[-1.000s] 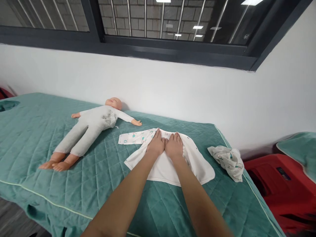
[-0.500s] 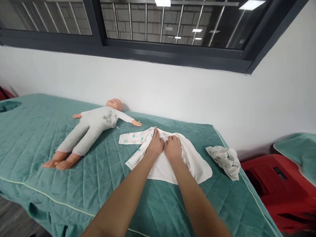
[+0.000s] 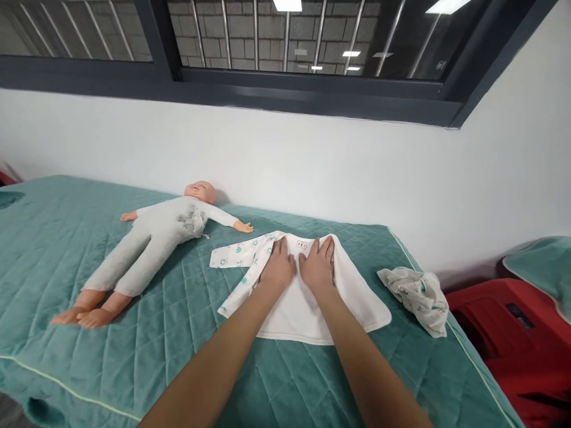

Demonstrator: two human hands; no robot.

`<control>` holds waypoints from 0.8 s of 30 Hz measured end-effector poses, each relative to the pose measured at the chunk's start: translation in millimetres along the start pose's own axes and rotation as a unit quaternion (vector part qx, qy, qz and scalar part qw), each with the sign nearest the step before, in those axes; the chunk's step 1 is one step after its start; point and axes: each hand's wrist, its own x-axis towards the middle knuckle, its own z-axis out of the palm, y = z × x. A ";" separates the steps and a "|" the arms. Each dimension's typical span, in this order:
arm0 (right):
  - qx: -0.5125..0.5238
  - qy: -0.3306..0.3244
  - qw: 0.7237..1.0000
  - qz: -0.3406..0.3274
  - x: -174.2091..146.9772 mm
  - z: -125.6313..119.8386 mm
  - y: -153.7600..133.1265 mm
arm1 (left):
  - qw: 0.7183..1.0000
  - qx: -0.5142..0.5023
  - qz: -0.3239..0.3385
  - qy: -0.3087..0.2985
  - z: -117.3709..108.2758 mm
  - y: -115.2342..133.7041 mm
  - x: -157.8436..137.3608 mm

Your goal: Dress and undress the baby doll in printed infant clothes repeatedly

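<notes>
Head view showed the left hand [image 3: 277, 270] and right hand [image 3: 318, 267] pressed flat, fingers spread, holding nothing, on the baby garment [image 3: 307, 297] near the bed's [image 3: 66, 249] far edge.

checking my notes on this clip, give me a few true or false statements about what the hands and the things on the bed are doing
1. Both hands, left hand and right hand, lie flat on the white garment. True.
2. The doll lies face down. False: it lies on its back, face up.
3. A crumpled cloth lies to the right of the garment. True.
4. The garment lies over the doll. False: it lies beside the doll on the green quilted cover, apart from it.
5. The right hand holds the crumpled cloth. False: it rests on the garment.
</notes>
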 end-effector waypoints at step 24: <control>-0.082 -0.039 0.990 -0.110 36.7 15.3 14.2 | 0.999 0.022 -0.024 -0.029 17.4 2.8 43.3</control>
